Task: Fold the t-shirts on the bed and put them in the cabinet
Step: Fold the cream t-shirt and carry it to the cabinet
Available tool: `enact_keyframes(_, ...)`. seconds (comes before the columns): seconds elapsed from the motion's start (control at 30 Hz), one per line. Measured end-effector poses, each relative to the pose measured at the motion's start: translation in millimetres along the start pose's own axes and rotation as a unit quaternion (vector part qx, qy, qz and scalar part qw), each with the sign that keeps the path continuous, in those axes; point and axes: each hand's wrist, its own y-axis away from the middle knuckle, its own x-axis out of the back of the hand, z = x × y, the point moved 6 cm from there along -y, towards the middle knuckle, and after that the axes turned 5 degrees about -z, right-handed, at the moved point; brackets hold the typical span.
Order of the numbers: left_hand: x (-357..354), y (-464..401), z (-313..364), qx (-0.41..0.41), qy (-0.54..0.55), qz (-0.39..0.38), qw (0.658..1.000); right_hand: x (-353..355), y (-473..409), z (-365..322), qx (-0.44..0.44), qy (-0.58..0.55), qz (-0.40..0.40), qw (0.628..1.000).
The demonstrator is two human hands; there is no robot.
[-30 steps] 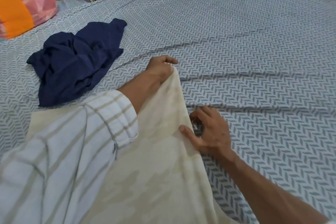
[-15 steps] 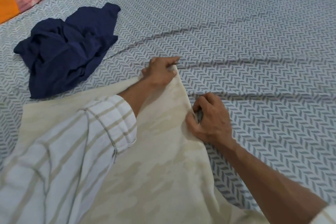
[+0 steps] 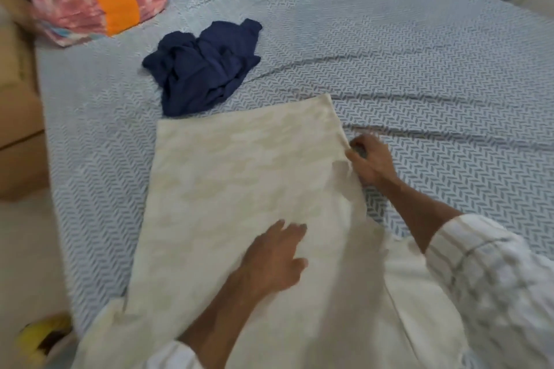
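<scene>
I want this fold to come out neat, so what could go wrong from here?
1. The right hand pinches only the cream t-shirt at its right edge, where the cloth already puckers; pulling could skew the fold.
2. The left hand lies flat mid-shirt; sliding might drag wrinkles.
3. The crumpled navy t-shirt touches the far corner and could catch.

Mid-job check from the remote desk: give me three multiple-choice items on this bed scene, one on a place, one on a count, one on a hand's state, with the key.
1. Where does the navy t-shirt lie?
A. Beyond the cream t-shirt's far edge
B. Under the cream t-shirt
C. On the orange and pink pillow

2. How many t-shirts show on the bed?
A. One
B. Two
C. Four

3. What is the right hand doing?
A. Lying flat on the bare sheet
B. Pinching the cream t-shirt's right edge
C. Holding the navy t-shirt

Key: 1 A, it sits crumpled past the cream t-shirt. 2 B, one navy and one cream. 3 B, its curled fingers meet that edge.
</scene>
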Motion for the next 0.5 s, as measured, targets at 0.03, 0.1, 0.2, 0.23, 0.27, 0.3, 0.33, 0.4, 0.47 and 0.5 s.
enact_keyframes(0.03,-11,11,5,-0.006,-0.019,-0.019,1.000,1,15,0,-0.012,-0.007,-0.032,0.999)
enact_keyframes(0.1,-27,30,11,-0.007,-0.041,-0.032,0.999,3,52,3,-0.037,-0.007,-0.079,0.996)
enact_keyframes(0.2,-50,52,21,-0.004,-0.036,-0.029,0.999,19,102,15,-0.066,0.003,-0.069,0.995)
enact_keyframes(0.23,-57,61,26,-0.007,-0.036,-0.028,0.999,27,119,17,-0.071,0.018,-0.063,0.995)
enact_keyframes(0.27,-64,69,30,-0.011,-0.040,-0.029,0.999,34,136,24,-0.079,0.034,-0.055,0.995)
enact_keyframes(0.3,-71,75,34,-0.012,-0.042,-0.030,0.999,42,153,32,-0.092,0.048,-0.046,0.994)
enact_keyframes(0.33,-77,82,41,-0.014,-0.041,-0.029,0.999,51,171,45,-0.111,0.061,-0.032,0.991)
enact_keyframes(0.4,-87,91,50,-0.012,-0.034,-0.026,0.999,60,203,73,-0.165,0.093,-0.004,0.982)
enact_keyframes(0.47,-96,97,62,-0.017,-0.032,-0.024,0.999,63,233,92,-0.230,0.097,0.007,0.968)
enact_keyframes(0.5,-100,99,68,-0.022,-0.037,-0.026,0.999,62,245,97,-0.253,0.088,0.005,0.963)
